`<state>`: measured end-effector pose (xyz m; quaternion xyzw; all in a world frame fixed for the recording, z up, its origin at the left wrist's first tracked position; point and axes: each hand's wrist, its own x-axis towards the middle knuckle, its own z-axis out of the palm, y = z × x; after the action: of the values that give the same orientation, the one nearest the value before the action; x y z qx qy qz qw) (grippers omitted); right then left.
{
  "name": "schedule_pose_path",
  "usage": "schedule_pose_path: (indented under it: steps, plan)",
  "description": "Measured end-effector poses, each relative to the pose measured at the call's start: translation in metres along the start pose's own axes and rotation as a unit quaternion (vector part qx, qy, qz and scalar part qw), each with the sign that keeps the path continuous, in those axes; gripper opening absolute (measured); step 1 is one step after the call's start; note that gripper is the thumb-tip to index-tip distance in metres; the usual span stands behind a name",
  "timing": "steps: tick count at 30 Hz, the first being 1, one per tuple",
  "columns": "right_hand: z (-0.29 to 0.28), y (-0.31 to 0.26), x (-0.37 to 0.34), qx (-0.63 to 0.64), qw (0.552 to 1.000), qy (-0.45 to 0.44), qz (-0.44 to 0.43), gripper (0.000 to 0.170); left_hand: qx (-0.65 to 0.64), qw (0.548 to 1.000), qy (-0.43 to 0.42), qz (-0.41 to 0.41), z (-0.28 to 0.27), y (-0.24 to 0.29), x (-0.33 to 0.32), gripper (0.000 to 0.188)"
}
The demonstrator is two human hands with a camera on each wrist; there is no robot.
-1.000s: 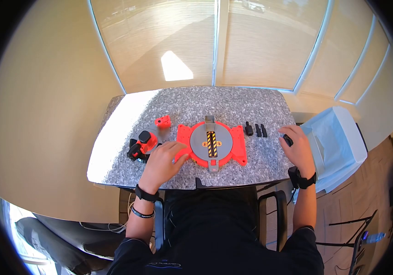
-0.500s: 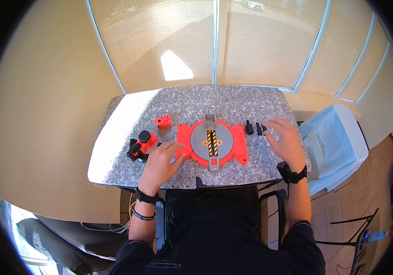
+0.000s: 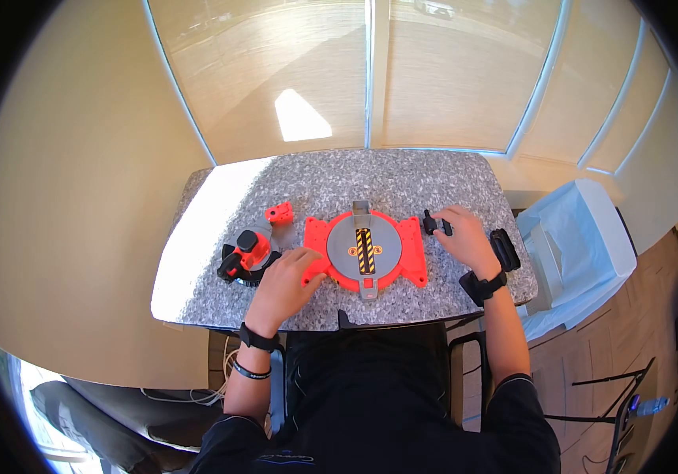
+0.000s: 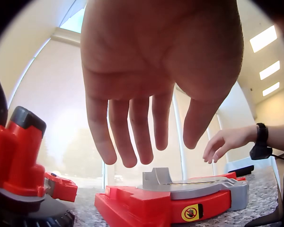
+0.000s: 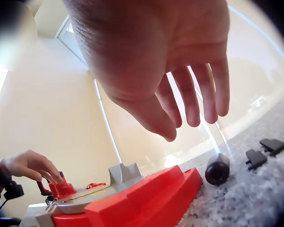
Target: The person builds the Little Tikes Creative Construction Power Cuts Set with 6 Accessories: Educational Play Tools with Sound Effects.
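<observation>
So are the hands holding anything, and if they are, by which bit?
Nothing is held. The left hand is open beside the red and grey base, and the right hand is open near the black cylinder.

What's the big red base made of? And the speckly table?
The red base looks like smooth, hard plastic: it's one bright colour with moulded edges. The table has grey, stone-like speckles, so its top may be granite, or laminate printed to match.

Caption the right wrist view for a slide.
Right hand, open, near a red base, a black cylindrical part and two small black pieces on a speckled tabletop.
</observation>
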<state>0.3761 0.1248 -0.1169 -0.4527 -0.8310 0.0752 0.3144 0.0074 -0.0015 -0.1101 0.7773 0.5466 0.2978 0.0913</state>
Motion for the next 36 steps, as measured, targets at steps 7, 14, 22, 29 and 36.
schedule_pose_path:
  steps: [7,14,22,29,36]
  plan:
    - [0.029,0.027,0.007,-0.011,0.999,-0.031,-0.004,0.037,0.012,0.999,-0.025,0.021,0.011,0.001,0.004,0.040]
    - [0.039,0.037,0.013,-0.038,0.997,-0.069,0.002,0.036,-0.001,0.997,-0.060,0.051,0.021,0.005,0.009,0.047]
    - [0.038,0.039,0.014,-0.023,0.997,-0.072,0.023,0.037,0.047,0.994,-0.079,0.061,0.035,-0.006,0.006,0.053]
    - [0.012,0.004,0.003,0.005,1.000,-0.008,-0.007,0.039,0.027,0.994,-0.083,0.060,0.038,-0.004,0.003,0.047]
    - [-0.014,-0.044,-0.009,0.032,0.999,-0.009,-0.040,0.037,0.035,0.994,-0.080,0.063,0.041,-0.005,0.002,0.044]
